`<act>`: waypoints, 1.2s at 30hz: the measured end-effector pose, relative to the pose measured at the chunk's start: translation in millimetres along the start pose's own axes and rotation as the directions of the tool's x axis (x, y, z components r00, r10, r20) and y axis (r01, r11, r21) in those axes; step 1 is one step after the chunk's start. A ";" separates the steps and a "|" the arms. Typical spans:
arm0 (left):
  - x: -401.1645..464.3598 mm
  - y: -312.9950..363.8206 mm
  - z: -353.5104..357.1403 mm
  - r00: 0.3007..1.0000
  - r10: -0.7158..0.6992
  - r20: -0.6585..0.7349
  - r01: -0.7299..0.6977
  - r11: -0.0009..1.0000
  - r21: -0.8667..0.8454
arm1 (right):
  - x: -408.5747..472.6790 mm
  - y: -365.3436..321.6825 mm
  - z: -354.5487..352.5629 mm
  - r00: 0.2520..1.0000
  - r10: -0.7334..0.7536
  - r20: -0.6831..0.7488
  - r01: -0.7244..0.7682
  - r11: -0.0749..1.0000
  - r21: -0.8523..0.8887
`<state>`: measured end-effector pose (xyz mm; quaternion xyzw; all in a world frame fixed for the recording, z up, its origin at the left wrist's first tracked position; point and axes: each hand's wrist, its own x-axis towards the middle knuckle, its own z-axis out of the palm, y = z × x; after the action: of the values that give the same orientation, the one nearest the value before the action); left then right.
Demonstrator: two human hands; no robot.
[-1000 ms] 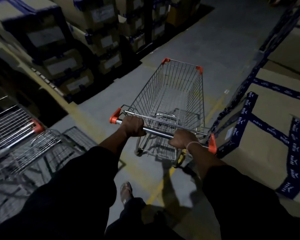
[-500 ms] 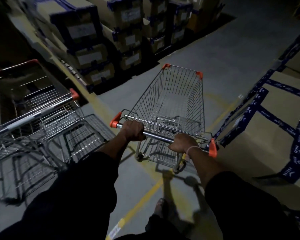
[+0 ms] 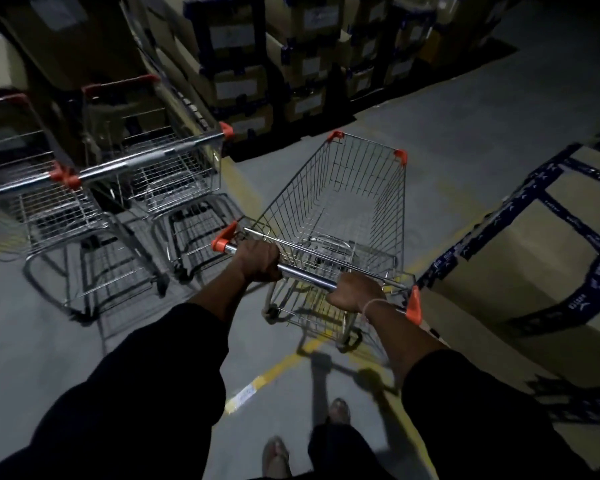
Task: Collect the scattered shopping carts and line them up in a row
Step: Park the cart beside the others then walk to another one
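Observation:
An empty wire shopping cart [image 3: 340, 202] with orange corner caps stands in front of me on the grey floor. My left hand [image 3: 258, 259] grips the left part of its steel handle bar. My right hand [image 3: 355, 292] grips the bar further right, a thin band on its wrist. Two more wire carts stand side by side to the left: one [image 3: 167, 178] close beside my cart, the other [image 3: 42, 202] at the far left, both with their handles toward me.
Stacked cardboard boxes [image 3: 243, 64] with blue tape line the far side of the aisle behind the carts. A large taped box [image 3: 520, 258] sits low at the right, near my cart's handle end. A yellow floor line [image 3: 274, 368] runs under the cart. My feet show below.
I have stepped back and turned left with the cart in both hands. The parked carts at the left have come fully into view, now two of them.

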<state>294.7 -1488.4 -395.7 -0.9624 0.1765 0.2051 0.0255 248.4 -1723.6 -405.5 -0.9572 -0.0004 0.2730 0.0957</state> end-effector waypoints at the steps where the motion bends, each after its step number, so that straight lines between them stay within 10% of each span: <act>1: -16.0 0.5 2.3 0.998 -0.053 -0.040 0.057 0.992 0.116 | -9.8 -6.7 5.9 1.000 -0.005 0.004 0.005 1.000 0.001; 15: -194.3 21.8 78.3 0.962 -0.210 -0.172 0.236 0.960 0.148 | -116.9 -40.3 87.4 0.981 -0.183 0.065 0.190 0.973 -0.128; 22: -285.3 54.7 119.2 0.923 -0.385 0.005 0.376 0.898 -0.229 | -182.2 -48.5 126.5 0.951 -0.289 0.109 0.306 0.931 -0.200; 36: -449.9 24.4 196.2 0.838 -0.543 -0.044 0.538 0.838 -0.089 | -273.6 -146.1 201.9 0.864 -0.466 0.192 0.503 0.819 -0.276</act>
<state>-173.6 -1339.3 -392.9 -0.9796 -0.1091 0.1635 0.0414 -82.4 -1557.7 -403.7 -0.9105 -0.2935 0.2911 0.0071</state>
